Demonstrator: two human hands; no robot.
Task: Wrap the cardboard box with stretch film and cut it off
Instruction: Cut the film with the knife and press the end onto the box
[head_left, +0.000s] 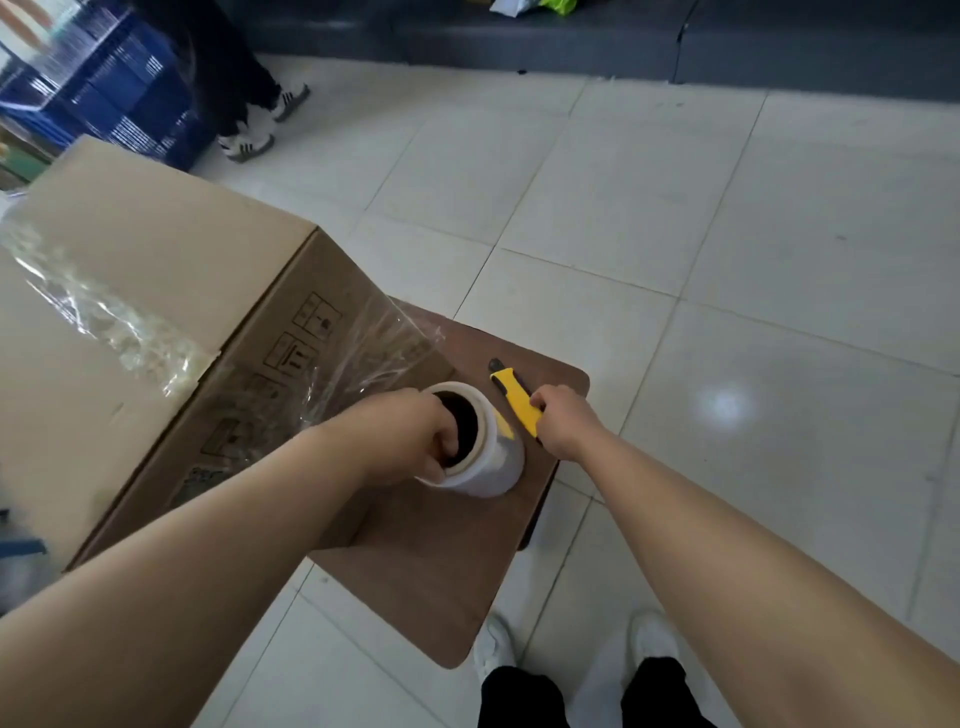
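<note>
A large cardboard box lies on a brown table, with clear stretch film running across its top and down its near side to the roll. The white film roll stands upright on the table beside the box. My left hand grips the roll's rim, fingers hooked into the dark core. My right hand grips the handle of a yellow utility knife that lies on the table just right of the roll.
A blue plastic crate stands on the floor behind the box. Another person's legs and striped shoes are beside it. A dark sofa edge runs along the back. White floor tiles spread to the right. My own feet stand below the table.
</note>
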